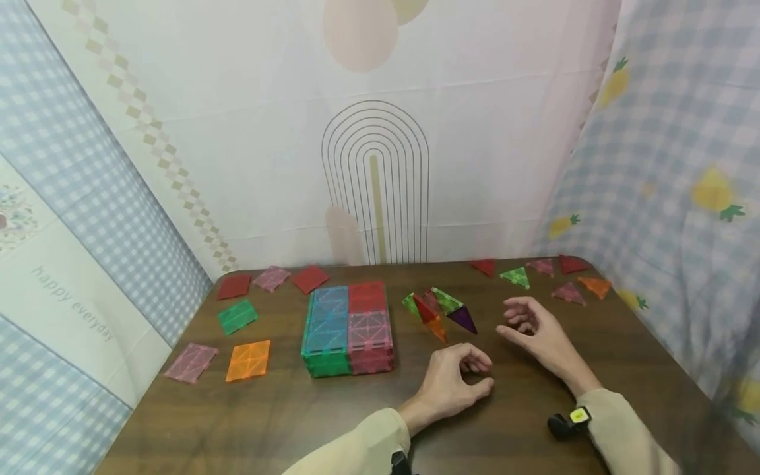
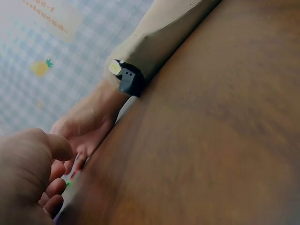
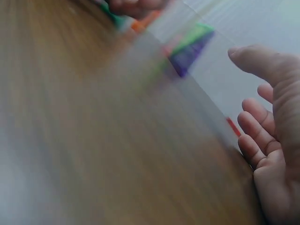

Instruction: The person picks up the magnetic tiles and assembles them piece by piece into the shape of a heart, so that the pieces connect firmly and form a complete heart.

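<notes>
My left hand (image 1: 446, 384) hovers low over the brown table, fingers loosely bent and holding nothing. To its right and farther back is my right hand (image 1: 539, 336), thumb and fingers apart with nothing between them. Just beyond the left hand stands a small star-like build of triangular magnetic tiles, with a green tile (image 1: 446, 301), an orange tile (image 1: 436, 328) and a purple tile (image 1: 464, 319) showing. That purple tile (image 3: 187, 57) appears blurred in the right wrist view. Left of the build sits a box of square magnetic tiles, blue (image 1: 328, 323), red (image 1: 367, 297), pink and green.
Loose square tiles lie at the left, among them an orange one (image 1: 248, 361), a green one (image 1: 238, 317) and a pink one (image 1: 192, 363). Loose triangles, including a green one (image 1: 515, 277) and an orange one (image 1: 596, 286), lie back right. Cloth curtains border the table.
</notes>
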The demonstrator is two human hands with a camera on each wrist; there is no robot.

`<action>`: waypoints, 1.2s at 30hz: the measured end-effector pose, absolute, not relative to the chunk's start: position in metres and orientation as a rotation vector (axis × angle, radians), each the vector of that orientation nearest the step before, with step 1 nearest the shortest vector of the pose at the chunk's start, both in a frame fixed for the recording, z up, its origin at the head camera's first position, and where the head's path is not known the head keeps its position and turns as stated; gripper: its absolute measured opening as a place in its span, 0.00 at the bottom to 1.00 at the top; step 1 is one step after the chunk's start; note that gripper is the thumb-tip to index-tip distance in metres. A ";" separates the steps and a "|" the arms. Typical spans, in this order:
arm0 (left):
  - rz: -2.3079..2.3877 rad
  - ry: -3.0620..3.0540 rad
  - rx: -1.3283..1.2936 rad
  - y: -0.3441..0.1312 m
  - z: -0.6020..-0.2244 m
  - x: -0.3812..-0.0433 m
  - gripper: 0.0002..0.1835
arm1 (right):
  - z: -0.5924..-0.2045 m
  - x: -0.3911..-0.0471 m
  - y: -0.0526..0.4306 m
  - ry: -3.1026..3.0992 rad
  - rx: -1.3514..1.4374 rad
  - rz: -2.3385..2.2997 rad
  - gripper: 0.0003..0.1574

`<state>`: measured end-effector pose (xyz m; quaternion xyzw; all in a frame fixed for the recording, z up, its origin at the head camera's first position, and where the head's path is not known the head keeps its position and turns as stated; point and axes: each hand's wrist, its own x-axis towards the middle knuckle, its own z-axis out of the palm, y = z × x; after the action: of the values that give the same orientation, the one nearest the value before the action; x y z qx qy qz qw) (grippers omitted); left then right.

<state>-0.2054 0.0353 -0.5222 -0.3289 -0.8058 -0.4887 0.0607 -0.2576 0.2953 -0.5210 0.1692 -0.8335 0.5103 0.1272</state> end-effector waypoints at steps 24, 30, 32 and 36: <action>-1.293 -2.438 -0.886 0.159 -0.515 -0.222 0.33 | -0.522 -0.239 0.404 -2.396 -0.123 1.157 0.25; -1.272 -2.497 -0.695 0.179 -0.521 -0.243 0.38 | -0.524 -0.242 0.400 -2.403 -0.132 1.159 0.24; -1.210 -2.513 -0.654 0.181 -0.522 -0.252 0.39 | -0.524 -0.244 0.396 -2.406 -0.121 1.161 0.24; -1.079 -2.531 -0.618 0.181 -0.522 -0.271 0.40 | -0.523 -0.246 0.387 -2.392 -0.112 1.182 0.22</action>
<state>-0.2706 0.1813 -0.5219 -0.2162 -0.8860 -0.3777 0.1601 -0.2463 0.3869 -0.5235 -0.0408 -0.8710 0.4304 0.2334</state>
